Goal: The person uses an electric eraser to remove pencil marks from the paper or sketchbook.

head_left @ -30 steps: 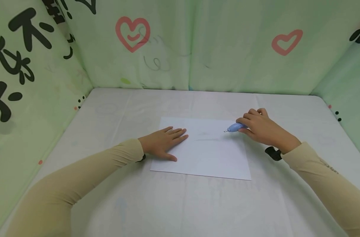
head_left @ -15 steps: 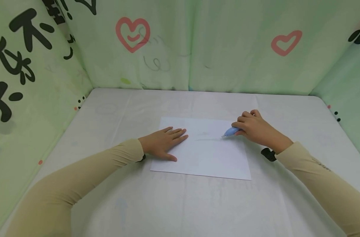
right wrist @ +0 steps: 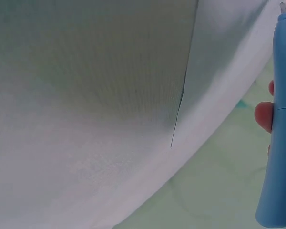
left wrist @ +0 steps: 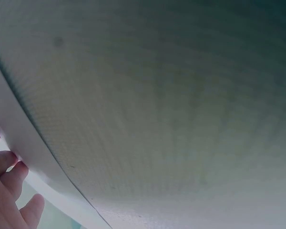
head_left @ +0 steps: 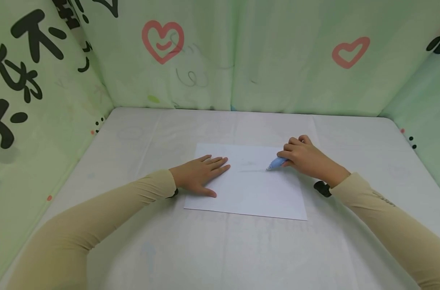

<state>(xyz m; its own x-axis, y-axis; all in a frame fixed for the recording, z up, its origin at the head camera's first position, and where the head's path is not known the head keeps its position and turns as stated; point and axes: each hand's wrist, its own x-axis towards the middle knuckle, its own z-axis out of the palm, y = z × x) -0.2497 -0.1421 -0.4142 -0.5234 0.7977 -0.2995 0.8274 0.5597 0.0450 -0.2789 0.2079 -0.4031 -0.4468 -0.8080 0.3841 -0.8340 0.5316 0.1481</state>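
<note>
A white sheet of paper [head_left: 256, 197] lies on the table with a faint grey pencil line [head_left: 250, 171] across its middle. My left hand [head_left: 201, 175] rests flat on the sheet's left side, fingers spread. Over the right half, my right hand [head_left: 306, 159] grips a blue pen-shaped electric eraser [head_left: 277, 162]. The eraser's narrow tip points down-left at the right end of the line; whether it touches the paper is hard to tell. In the right wrist view the thick blue eraser body [right wrist: 281, 119] stands along the right edge, with fingertips [right wrist: 263, 117] curled round it.
A white cloth [head_left: 169, 249] covers the table around the sheet. Green printed curtains [head_left: 277, 60] hang behind the table and at both sides. A black wrist device [head_left: 322, 188] sits under the right sleeve.
My right hand has moved left and slightly down with the electric eraser, its tip following the pencil line. The line's right end looks shorter. My left hand has stayed put.
</note>
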